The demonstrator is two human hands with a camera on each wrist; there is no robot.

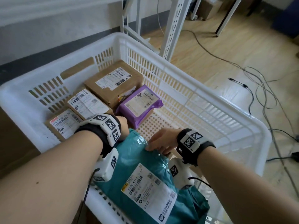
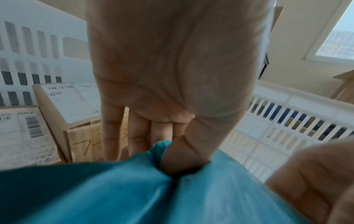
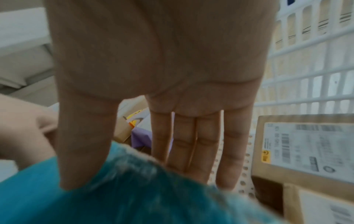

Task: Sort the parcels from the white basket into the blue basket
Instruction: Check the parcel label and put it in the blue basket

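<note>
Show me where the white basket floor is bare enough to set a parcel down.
The bare floor of the white basket lies between the purple parcel and the right wall, running back to the far corner. The left side is crowded: three brown boxes packed along the wall. The near end is filled by the teal bag, pinched by the left hand and right hand.

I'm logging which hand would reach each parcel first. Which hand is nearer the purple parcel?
Left. The left hand pinches the teal parcel's far edge just short of the purple parcel. The right hand grips the same edge, further off to the right.
</note>
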